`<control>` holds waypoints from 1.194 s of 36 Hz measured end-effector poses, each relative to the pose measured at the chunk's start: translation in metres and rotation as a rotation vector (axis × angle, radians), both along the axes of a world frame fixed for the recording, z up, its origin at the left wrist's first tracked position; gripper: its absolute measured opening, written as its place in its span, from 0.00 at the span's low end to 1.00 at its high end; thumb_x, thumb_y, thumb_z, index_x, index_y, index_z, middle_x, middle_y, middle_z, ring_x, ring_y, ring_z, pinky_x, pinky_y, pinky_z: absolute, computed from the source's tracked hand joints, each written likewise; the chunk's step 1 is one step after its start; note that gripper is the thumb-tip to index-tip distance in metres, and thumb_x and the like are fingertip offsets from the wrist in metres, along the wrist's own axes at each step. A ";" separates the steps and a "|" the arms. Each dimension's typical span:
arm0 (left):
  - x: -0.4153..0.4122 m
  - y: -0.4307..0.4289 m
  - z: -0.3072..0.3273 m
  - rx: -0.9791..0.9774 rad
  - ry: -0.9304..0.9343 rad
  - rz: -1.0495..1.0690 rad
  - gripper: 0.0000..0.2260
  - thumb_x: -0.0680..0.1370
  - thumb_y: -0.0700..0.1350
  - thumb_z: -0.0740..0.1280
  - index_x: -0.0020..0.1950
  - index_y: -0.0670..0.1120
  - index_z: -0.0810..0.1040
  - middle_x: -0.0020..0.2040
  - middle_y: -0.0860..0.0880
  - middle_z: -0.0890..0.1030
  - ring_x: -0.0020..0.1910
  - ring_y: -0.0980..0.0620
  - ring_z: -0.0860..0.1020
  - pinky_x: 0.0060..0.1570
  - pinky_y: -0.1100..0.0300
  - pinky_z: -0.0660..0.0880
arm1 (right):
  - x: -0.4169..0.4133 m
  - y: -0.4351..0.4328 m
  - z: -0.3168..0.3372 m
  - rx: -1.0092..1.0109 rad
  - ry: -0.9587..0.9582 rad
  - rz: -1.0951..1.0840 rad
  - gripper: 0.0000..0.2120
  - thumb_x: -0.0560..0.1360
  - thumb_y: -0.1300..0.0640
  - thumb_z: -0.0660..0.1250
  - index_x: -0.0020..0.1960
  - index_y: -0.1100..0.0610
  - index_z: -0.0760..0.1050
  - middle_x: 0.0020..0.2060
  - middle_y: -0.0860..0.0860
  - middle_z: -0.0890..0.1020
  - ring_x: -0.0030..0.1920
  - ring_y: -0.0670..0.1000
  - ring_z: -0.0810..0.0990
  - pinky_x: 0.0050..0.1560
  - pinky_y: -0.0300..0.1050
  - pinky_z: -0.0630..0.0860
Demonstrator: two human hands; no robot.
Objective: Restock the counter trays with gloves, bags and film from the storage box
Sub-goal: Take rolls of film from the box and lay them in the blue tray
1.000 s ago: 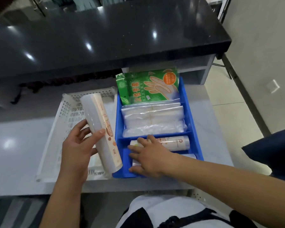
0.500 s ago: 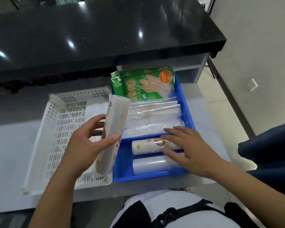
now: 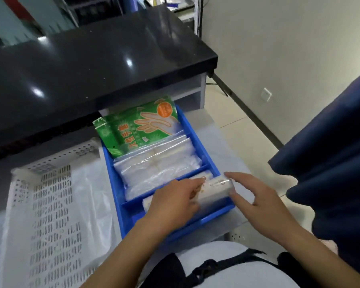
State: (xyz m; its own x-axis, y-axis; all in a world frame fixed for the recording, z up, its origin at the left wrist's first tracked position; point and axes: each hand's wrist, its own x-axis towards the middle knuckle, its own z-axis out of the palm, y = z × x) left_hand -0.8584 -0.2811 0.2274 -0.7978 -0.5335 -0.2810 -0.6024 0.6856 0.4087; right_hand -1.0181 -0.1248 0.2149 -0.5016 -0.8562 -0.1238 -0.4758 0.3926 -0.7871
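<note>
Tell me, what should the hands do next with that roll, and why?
Probably press the roll down flat. Both the left hand and right hand rest on it, and it sits high across the near slot of the blue tray on top of another roll.

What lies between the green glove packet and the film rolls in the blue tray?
Head view: clear plastic bag packs fill that stretch, then a blue divider.

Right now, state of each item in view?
Blue tray: on the counter, front compartment being filled.
Glove pack: sealed, propped against the tray's back wall.
Clear bags: stacked in the middle compartment.
Film roll: lying in the front compartment.
Left hand: on the roll.
Right hand: open, fingertips at the roll's end.
White basket: plastic sheet inside.
</note>
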 end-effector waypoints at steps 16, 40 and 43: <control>0.008 -0.006 -0.005 0.060 -0.189 0.100 0.29 0.73 0.53 0.68 0.73 0.63 0.64 0.62 0.57 0.75 0.60 0.50 0.74 0.53 0.54 0.74 | -0.005 -0.014 -0.012 0.116 0.177 0.212 0.23 0.78 0.53 0.67 0.72 0.44 0.70 0.70 0.40 0.72 0.69 0.43 0.68 0.70 0.38 0.63; 0.055 0.059 -0.021 -0.129 -0.061 0.336 0.36 0.77 0.68 0.55 0.80 0.57 0.47 0.80 0.59 0.42 0.80 0.53 0.41 0.78 0.50 0.42 | -0.021 -0.029 -0.010 -0.043 0.480 0.639 0.23 0.72 0.52 0.72 0.65 0.54 0.78 0.66 0.50 0.79 0.67 0.56 0.76 0.66 0.56 0.73; 0.056 0.074 -0.031 -0.194 -0.132 0.316 0.36 0.76 0.69 0.47 0.79 0.56 0.38 0.80 0.58 0.36 0.78 0.53 0.33 0.77 0.48 0.39 | -0.022 -0.027 -0.009 -0.011 0.540 0.690 0.25 0.72 0.49 0.72 0.67 0.53 0.76 0.67 0.50 0.78 0.69 0.54 0.75 0.66 0.58 0.73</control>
State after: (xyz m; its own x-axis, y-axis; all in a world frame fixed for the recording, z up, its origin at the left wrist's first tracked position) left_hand -0.8024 -0.2073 0.1968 -0.5495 -0.8002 -0.2404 -0.8349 0.5149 0.1943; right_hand -1.0399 -0.1519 0.2056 0.1408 -0.9900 -0.0083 -0.9132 -0.1267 -0.3873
